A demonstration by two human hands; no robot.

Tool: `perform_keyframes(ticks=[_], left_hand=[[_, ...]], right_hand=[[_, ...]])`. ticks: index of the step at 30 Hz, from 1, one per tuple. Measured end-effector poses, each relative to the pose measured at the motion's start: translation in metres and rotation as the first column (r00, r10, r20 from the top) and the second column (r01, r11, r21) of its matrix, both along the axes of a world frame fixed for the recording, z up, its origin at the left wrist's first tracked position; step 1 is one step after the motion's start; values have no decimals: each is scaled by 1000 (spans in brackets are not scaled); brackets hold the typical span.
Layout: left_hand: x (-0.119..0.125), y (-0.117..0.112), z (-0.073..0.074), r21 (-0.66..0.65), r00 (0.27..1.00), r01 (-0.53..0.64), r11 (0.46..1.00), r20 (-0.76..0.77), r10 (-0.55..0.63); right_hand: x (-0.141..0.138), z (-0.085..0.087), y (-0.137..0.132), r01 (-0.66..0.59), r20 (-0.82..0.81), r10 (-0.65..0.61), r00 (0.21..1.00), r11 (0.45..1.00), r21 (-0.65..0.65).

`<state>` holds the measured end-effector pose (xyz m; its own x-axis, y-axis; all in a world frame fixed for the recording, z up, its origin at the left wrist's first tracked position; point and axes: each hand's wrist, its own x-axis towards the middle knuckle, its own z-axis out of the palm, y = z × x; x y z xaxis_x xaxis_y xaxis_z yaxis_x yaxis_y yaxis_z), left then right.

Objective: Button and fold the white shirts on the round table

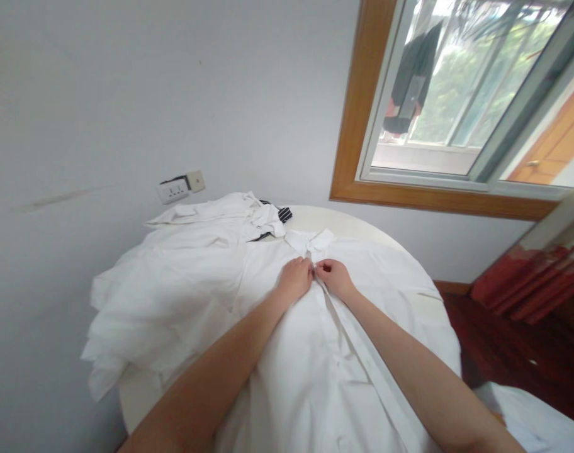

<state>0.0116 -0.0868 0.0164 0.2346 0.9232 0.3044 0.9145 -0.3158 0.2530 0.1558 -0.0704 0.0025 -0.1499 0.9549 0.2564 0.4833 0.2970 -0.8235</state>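
A white shirt (296, 371) is being supported, front side up, by a round white bench (343, 220), its collar (322, 240) being pointed toward the wall (249, 100). Just below the collar, the front opening is being gripped from both sides. On one side, the cloth is being pinched by the curled, closed fingers of the left hand (296, 278); on the other, it is being nipped between the thumb and forefinger of the right hand (335, 277), the tips being pressed almost together. Whether a button is being held there cannot be told. Lower down, a long fold is being formed along the opening between the forearms.

To the left, a loose heap of white garments (174, 270) is being carried by the bench, with a black-and-white striped piece (284, 215) being partly covered at its far end. Beyond, a socket (172, 190) is being held on the wall. To the right, a window (480, 113) is being framed in wood, and the floor (508, 358) is being partly hidden by a curtain (518, 283).
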Motion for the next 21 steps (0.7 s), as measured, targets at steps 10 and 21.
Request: perform_keyframes(ticks=[10,21], left_hand=[[-13,18,-6,-231,913,-17,973,393,110],[-15,22,-7,-283,847,46,958,519,113]], right_hand=[[2,-2,1,-5,20,4,1000,999,43],[3,-3,-1,-7,-9,8,1000,997,74]])
